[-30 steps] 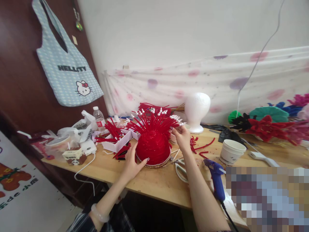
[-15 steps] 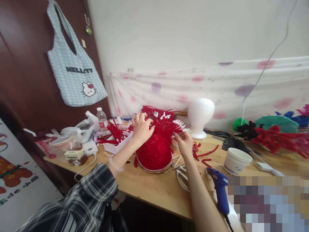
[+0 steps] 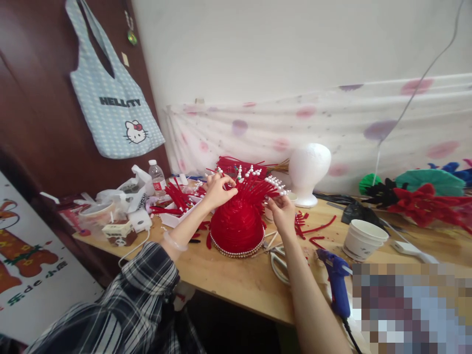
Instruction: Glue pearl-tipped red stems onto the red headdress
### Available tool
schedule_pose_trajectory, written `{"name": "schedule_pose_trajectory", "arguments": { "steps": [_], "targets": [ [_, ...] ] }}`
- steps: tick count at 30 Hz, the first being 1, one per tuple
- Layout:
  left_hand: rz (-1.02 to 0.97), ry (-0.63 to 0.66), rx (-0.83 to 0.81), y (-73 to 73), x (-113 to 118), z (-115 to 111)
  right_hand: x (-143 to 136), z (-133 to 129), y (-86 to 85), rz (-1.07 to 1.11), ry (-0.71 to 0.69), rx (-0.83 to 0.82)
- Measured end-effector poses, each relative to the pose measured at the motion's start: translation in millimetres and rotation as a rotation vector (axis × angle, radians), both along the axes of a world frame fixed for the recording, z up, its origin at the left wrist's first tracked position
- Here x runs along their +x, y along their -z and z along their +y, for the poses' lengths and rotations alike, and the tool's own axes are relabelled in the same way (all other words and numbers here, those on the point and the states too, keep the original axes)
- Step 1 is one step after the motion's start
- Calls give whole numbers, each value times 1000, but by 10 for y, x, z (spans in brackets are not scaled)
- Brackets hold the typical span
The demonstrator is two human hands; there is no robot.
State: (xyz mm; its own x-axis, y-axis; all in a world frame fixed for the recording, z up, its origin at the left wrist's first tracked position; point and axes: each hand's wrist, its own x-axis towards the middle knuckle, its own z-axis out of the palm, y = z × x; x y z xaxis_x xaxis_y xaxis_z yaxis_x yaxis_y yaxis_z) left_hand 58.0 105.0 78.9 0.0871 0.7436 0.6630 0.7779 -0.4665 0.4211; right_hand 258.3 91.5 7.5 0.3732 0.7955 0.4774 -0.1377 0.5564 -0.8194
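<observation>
A red dome-shaped headpiece [image 3: 236, 226], edged at the bottom with a string of pearl beads, sits upright on the table. From its top fans a spray of red chenille stems [image 3: 254, 192] tipped with white beads [image 3: 277, 185]. My left hand [image 3: 217, 191] is at the upper left of the spray, its thumb and forefinger brought close together in a pinch by the stems; what lies between them is partly hidden. On the right side, my right hand [image 3: 282, 212] pinches the outer stems just below their beaded tips.
Right of the headpiece lie scissors [image 3: 279, 268], a blue glue gun [image 3: 336, 280] and paper cups [image 3: 365, 239]. A white foam head [image 3: 309, 172] stands behind. Leftward are a white box [image 3: 180, 216] of red stems, a bottle [image 3: 157, 179] and a drink carton [image 3: 118, 232].
My left thumb and forefinger have come closer together at the stems. My right hand keeps its hold at the right side. The whole view has shifted slightly.
</observation>
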Motion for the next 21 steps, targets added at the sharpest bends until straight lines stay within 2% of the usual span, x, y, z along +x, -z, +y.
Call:
{"name": "schedule_pose_trajectory", "arguments": {
  "steps": [7, 16, 18, 21],
  "targets": [
    [-52, 52, 19, -99, 16, 83, 3, -8, -4, -7, -10, 5],
    [-73, 70, 72, -245, -145, 48, -12, -3, -1, 0, -4, 15],
    [-36, 44, 108, -319, -131, 35, -11, -1, 0, -3, 0, 13],
    [126, 21, 179, -446, -78, 29, -8, 0, 2, -12, 5, 13]
  ]
}}
